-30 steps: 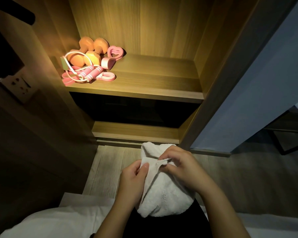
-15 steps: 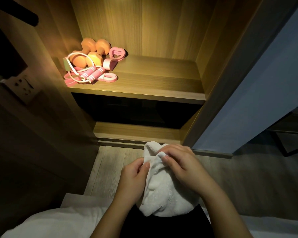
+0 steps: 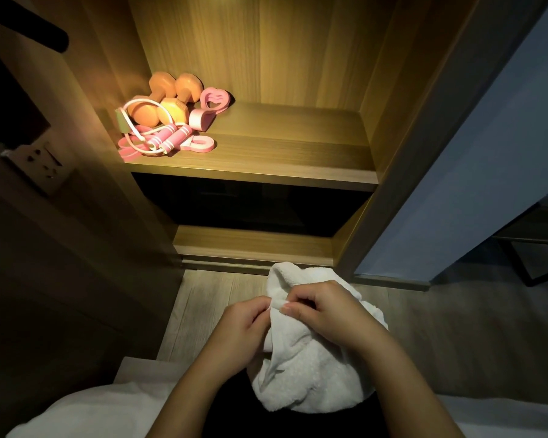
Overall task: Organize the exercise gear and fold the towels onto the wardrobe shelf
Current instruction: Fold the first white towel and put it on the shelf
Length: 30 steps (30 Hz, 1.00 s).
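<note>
A bunched white towel hangs in front of me, low in the view. My left hand pinches its edge from the left, and my right hand grips the cloth beside it, fingers curled into the folds. On the lit wardrobe shelf at the left lie two orange dumbbells, a pink skipping rope, a pink hand grip and pink bands. The right part of the shelf holds nothing.
A dark compartment lies under the shelf. A pale door panel stands open at the right. A wall socket sits on the dark left side. White bedding lies at the bottom, and wooden floor lies below the wardrobe.
My hands have come closer together on the towel's upper edge, and my right fingers have curled tighter into the cloth. The view has dropped slightly; the gear has not moved.
</note>
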Motion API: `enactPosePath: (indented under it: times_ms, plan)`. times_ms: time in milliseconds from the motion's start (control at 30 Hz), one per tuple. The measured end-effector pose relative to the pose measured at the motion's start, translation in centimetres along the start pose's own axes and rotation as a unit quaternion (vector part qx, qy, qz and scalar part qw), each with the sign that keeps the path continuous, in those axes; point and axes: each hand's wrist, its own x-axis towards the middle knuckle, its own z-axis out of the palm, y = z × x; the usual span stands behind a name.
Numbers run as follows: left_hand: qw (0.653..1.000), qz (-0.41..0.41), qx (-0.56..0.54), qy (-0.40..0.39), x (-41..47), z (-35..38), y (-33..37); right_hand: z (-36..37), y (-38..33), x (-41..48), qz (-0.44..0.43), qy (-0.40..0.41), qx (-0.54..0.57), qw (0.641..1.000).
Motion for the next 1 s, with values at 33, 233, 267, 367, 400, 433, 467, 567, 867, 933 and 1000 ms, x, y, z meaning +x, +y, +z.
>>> enactPosePath:
  times_ms: [33, 233, 267, 367, 400, 433, 467, 567, 867, 933, 1000]
  plan:
    - [1.000, 0.003, -0.007, -0.014, 0.0, -0.2, 0.1, 0.0, 0.1, 0.0, 0.003, 0.001, 0.001, 1.000]
    - [0.999, 0.001, -0.029, -0.031, 0.0, -0.2, 0.8, -0.3, 0.1, 0.2, 0.002, 0.005, 0.010, 1.000]
    - [0.999, 0.000, -0.026, -0.024, 0.1, -0.2, 0.8, -0.3, 0.1, 0.2, 0.002, 0.007, 0.011, 1.000]
    - [0.999, -0.004, -0.034, 0.012, 0.3, 0.1, 0.6, -0.2, 0.1, 0.3, 0.010, 0.023, 0.025, 0.999]
    - [0.999, -0.004, -0.046, 0.024, 0.4, 0.2, 0.6, -0.3, 0.1, 0.3, 0.013, 0.034, 0.035, 0.999]
    - [0.997, -0.005, -0.062, 0.039, 0.6, 0.3, 0.7, -0.7, 0.2, 0.3, 0.016, 0.041, 0.045, 0.998]
    - [0.995, -0.007, -0.078, 0.062, 1.0, 0.2, 0.9, -1.2, 0.3, 0.2, 0.020, 0.040, 0.049, 0.998]
    - [0.982, 0.002, -0.099, 0.163, 2.5, -1.1, 1.7, -3.2, 1.1, 0.1, 0.060, -0.031, 0.012, 0.998]
    - [0.930, 0.040, -0.243, 0.274, 6.1, -5.5, 7.3, -5.3, 3.5, -0.9, 0.120, -0.128, 0.028, 0.984]
    - [0.932, 0.058, -0.250, 0.254, 6.4, -6.0, 8.5, -5.6, 3.3, -0.9, 0.117, -0.111, 0.062, 0.985]
    - [0.937, 0.080, -0.245, 0.234, 6.3, -6.2, 8.9, -5.9, 3.1, -1.1, 0.114, -0.123, 0.079, 0.983]
